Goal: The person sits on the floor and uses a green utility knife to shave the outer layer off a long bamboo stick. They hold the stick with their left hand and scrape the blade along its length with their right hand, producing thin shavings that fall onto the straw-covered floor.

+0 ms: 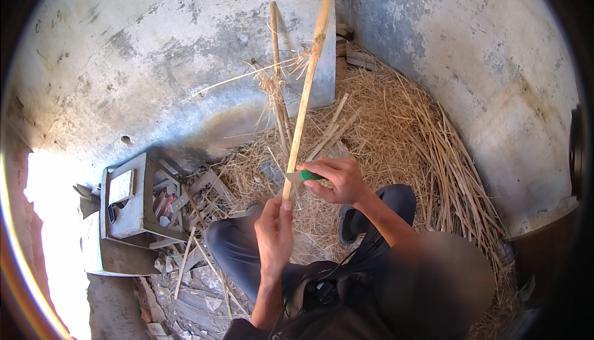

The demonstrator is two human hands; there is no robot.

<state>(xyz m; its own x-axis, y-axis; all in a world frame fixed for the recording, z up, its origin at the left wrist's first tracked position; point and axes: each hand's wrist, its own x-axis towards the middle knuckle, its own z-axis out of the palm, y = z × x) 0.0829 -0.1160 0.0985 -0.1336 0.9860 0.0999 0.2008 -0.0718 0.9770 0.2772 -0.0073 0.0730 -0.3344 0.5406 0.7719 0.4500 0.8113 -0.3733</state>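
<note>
My left hand is closed round the lower end of a long, pale strip of split bamboo or wood. The strip slants up and away, with curled shavings clinging at a joint in its upper part. In my right hand is a knife with a green handle. Its flat blade lies against the strip just above my left hand. Behind, a second stick leans upright against the wall, with a tuft of frayed fibres round its middle.
Shavings and straw-like fibres cover the floor, with a pile of long thin strips along the right wall. A small wooden cabinet stands at the left near a bright opening. Broken pieces and loose sticks lie by my left knee.
</note>
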